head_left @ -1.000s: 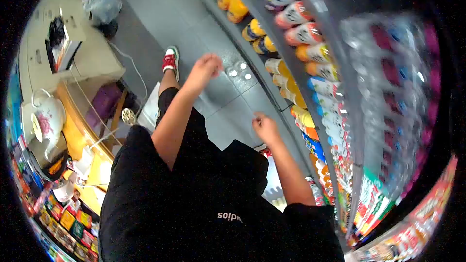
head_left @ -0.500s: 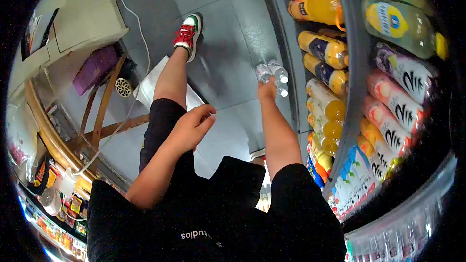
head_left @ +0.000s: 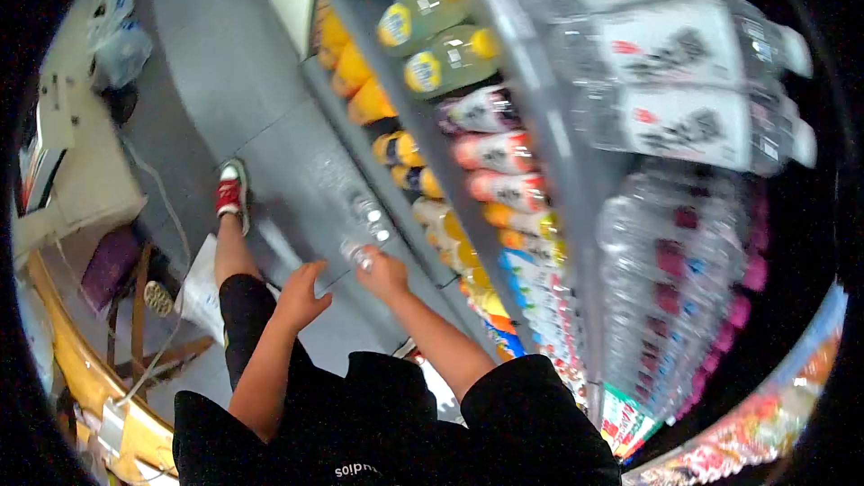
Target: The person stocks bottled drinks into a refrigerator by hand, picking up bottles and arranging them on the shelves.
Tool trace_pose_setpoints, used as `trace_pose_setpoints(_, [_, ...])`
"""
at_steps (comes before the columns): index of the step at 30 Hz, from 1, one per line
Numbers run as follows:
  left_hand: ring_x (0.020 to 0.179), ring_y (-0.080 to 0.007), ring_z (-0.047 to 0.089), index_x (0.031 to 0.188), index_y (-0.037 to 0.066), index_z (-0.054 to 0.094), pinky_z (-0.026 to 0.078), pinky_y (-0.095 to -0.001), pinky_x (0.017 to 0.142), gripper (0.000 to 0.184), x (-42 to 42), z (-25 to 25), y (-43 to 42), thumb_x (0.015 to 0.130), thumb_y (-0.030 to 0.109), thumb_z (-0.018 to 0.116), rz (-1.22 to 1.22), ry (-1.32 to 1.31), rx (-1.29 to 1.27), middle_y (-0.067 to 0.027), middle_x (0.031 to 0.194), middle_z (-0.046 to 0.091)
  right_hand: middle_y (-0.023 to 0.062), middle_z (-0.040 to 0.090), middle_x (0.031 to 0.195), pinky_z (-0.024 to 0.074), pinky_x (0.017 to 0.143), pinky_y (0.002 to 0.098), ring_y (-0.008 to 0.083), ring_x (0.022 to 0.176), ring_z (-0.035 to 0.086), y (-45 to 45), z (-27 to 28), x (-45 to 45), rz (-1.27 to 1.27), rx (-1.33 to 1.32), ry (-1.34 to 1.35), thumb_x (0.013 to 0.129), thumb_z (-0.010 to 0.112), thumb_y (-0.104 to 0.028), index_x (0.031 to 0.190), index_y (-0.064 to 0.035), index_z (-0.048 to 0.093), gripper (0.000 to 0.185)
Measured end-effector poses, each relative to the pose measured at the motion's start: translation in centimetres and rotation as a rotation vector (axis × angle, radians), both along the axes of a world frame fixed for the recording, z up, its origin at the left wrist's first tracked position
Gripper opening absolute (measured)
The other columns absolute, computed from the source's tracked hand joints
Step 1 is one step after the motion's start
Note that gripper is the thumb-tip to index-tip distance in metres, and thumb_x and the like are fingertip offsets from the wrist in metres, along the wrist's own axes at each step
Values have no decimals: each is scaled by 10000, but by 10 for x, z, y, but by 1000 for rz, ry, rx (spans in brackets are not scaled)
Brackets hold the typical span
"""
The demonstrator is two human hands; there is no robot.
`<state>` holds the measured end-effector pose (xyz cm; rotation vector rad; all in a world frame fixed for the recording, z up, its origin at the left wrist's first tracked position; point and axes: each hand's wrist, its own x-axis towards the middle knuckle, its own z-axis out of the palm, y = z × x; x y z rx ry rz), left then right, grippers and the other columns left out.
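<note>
My right hand is closed around a clear plastic bottle, held low in front of me and apart from the others. Its body is blurred and the fingers hide part of it. To its left, my left hand holds nothing, with thumb and fingers apart. A short way beyond my right hand, more clear bottles with white caps stand on the grey floor beside the shelf base; blur hides their exact number.
On the right, a shelf carries rows of juice and drink bottles, with large white-labelled bottles higher up. A wooden stool frame, a pale cabinet and a cable lie to the left. My red shoe is on the floor.
My right hand has drawn one bottle away from the group on the floor, toward my left hand. The view has swung to the right, showing more of the upper shelf.
</note>
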<state>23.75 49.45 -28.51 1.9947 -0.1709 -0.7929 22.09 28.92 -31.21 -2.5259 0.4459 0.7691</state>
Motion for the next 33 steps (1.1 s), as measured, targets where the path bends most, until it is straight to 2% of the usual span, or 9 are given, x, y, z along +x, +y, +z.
trace_pose_setpoints(6, [1163,-358,477,1207,29,503,393,-402,983,707,15,36,-32,586,221,780,-239,-170,-94,-185,1225,529,110,675,800,512,646,369,284,717,657,-23,142,9,45,254,-171,669,712,-274,905,-103,676,294])
trace_pose_setpoints(8, [1096,-295,538,1192,17,505,429,-370,931,715,12,48,-40,590,259,806,-326,102,-249,-169,1167,566,91,666,751,493,606,302,213,654,641,-35,177,16,49,429,-148,661,719,-229,887,-97,692,263])
trace_pose_setpoints(12, [926,-177,599,1152,21,516,482,-315,815,627,-4,54,-57,633,218,807,-254,565,-482,-86,1033,617,111,648,708,486,582,307,213,626,627,-43,202,33,1,520,-181,699,694,-242,903,-84,677,259])
trace_pose_setpoints(21, [896,-141,586,1135,34,523,478,-314,809,527,-12,35,-40,691,191,761,-197,567,-468,-51,998,621,170,654,763,492,620,398,331,705,645,-24,176,31,-32,155,-256,801,634,-412,1059,-82,600,420])
trace_pose_setpoints(24, [947,-145,573,1189,20,489,463,-322,854,614,-17,70,-38,703,247,787,-184,689,-496,-50,1054,606,151,665,780,497,643,363,285,734,661,-33,200,24,-195,252,-69,800,635,-456,1040,-80,612,446])
trace_pose_setpoints(28, [917,-138,574,1208,34,477,479,-314,830,626,-26,134,-43,733,324,764,-123,713,-704,-43,1037,596,-9,613,754,465,607,254,72,678,559,-37,244,11,-373,478,-245,772,737,-197,994,-48,607,297])
trace_pose_setpoints(31, [852,-188,639,1175,42,481,525,-352,774,625,-15,191,-48,723,358,776,-167,772,-763,-75,948,645,-44,502,804,397,616,228,76,692,434,-38,299,3,-416,779,-549,743,772,-200,1155,-58,551,489])
trace_pose_setpoints(32, [806,-218,659,1155,38,482,539,-372,741,591,-10,208,-53,734,342,765,-230,674,-815,-102,923,653,-25,492,905,410,684,229,88,774,440,-32,320,-1,-564,975,-569,726,779,-161,1183,-35,524,539])
trace_pose_setpoints(33, [820,-225,657,1147,31,479,536,-366,743,561,-6,230,-57,749,320,749,-257,724,-911,-115,918,651,15,501,1015,439,828,284,131,939,498,-43,320,-10,-356,898,-653,714,781,-127,1233,-14,486,608])
